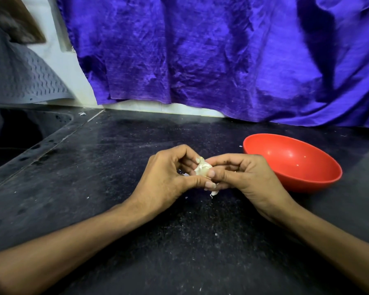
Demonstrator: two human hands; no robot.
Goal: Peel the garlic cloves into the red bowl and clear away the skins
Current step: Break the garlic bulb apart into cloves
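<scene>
- I see the garlic between my left hand and right hand, above the counter.
- The bowl sits on it, just right of my hands.
- A cloth hangs behind.
- A sink lies far left.

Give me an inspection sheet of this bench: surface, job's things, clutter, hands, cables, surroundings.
Surface: dark stone counter, dusty, specked with white flakes.
Job's things: garlic held over the counter, skin partly loose; red bowl to the right, no cloves seen inside.
Clutter: skin scrap under the hands; small bits scattered about.
Hands: left hand and right hand both pinch the garlic, fingertips meeting on it.
Cables: nothing seen.
Surroundings: purple cloth hanging behind; sink at left; grey patterned mat above it.
</scene>
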